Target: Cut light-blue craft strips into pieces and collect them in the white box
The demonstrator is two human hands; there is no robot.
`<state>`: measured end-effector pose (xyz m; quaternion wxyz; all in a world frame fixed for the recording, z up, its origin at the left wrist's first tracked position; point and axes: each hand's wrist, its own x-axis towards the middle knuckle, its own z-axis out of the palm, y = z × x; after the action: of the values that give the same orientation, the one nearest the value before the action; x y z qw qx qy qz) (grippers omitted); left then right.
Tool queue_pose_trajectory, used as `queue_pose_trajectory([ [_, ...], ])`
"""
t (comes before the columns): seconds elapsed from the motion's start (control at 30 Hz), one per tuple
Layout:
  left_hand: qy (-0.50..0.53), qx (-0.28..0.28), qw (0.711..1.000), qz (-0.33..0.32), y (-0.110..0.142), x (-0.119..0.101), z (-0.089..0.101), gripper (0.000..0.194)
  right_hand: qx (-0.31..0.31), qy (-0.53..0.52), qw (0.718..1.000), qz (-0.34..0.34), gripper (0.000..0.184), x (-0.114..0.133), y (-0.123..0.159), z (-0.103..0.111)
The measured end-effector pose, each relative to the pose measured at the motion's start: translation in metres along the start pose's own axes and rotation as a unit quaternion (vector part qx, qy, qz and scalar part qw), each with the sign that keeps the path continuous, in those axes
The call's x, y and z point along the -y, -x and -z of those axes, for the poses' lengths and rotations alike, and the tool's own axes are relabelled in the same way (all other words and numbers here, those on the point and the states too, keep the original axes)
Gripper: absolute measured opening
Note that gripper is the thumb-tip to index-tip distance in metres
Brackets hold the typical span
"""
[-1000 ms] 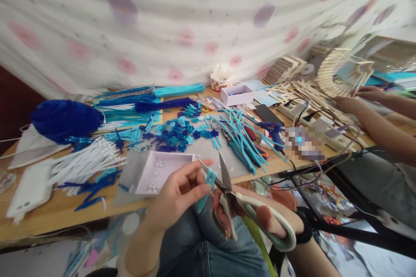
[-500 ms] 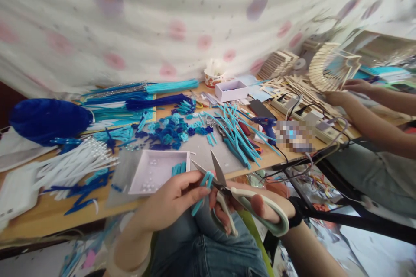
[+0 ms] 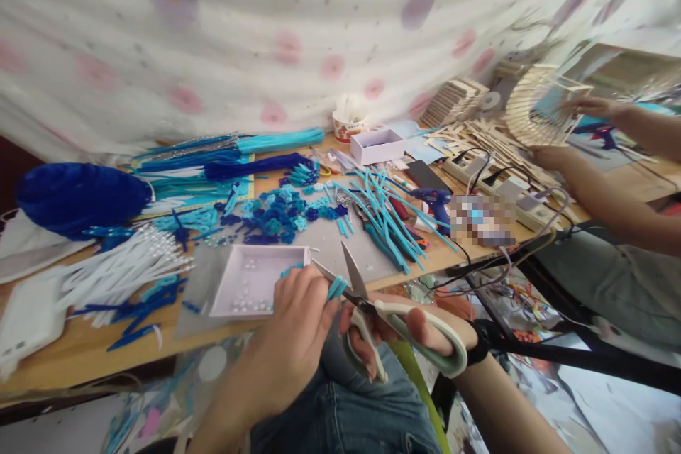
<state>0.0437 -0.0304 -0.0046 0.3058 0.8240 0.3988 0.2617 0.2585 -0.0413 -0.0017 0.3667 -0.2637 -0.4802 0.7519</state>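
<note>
Strips (image 3: 336, 288), light blue and short, stick out from between the thumb and fingers of the left hand (image 3: 298, 330), on the side facing the scissors (image 3: 367, 305). That hand is closed in a pinch, its back toward the camera, so how many strips it has hold of cannot be told. Their free ends point up and to the right, overlapping the left blade in view; whether they touch it is unclear.

Right hand (image 3: 381, 332) is curled round the scissors, thumb through one handle and fingers through the other. The blades stand well apart, tips pointing up and away from the body.

Just beyond the left hand is a pale tray (image 3: 274, 262) on the table (image 3: 96, 362), holding white beads (image 3: 255, 303) and more blue pieces (image 3: 290, 271), partly hidden by the knuckles. Past the scissors lie long blue stems (image 3: 396, 209) across pliers (image 3: 387, 250), with a glue gun (image 3: 439, 207) near them. Blue flowers (image 3: 287, 209) are heaped behind the tray. Far right, another person's hand (image 3: 590, 108) is at a wooden fan (image 3: 524, 110).
</note>
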Motion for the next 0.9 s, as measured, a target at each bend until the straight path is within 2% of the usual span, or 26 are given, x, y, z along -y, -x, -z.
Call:
queue_pose_trajectory([
  [0.07,-0.039,-0.017,0.999,-0.020,0.001,0.000,-0.006,0.017,0.085,0.009,0.996,-0.013,0.072,-0.003,0.000,0.000],
  [0.1,-0.061,-0.027,0.997,-0.036,0.000,0.000,-0.008,0.017,0.106,0.007,0.994,-0.013,0.076,-0.005,0.001,0.000],
  [0.23,-0.155,-0.088,0.978,-0.112,-0.004,0.004,-0.015,0.017,0.115,-0.035,0.993,0.000,0.079,-0.015,0.003,0.001],
  [0.37,-0.225,-0.148,0.955,-0.120,-0.007,0.006,-0.015,0.019,0.129,-0.061,0.990,0.012,0.080,-0.022,0.001,-0.001],
  [0.47,-0.232,-0.136,0.955,-0.122,-0.006,0.007,-0.014,0.019,0.105,-0.042,0.993,0.011,0.079,-0.021,0.000,-0.005],
  [0.6,-0.203,-0.108,0.964,-0.133,-0.004,0.012,-0.010,0.017,0.048,-0.012,0.998,-0.024,0.076,-0.020,0.003,-0.008],
  [0.8,-0.149,-0.066,0.977,-0.139,-0.004,0.017,-0.002,0.017,0.032,-0.039,0.998,-0.048,0.070,-0.033,0.007,-0.004],
  [0.9,-0.140,-0.060,0.978,-0.140,-0.004,0.018,-0.002,0.016,0.006,-0.043,0.997,-0.066,0.062,-0.033,0.006,-0.008],
])
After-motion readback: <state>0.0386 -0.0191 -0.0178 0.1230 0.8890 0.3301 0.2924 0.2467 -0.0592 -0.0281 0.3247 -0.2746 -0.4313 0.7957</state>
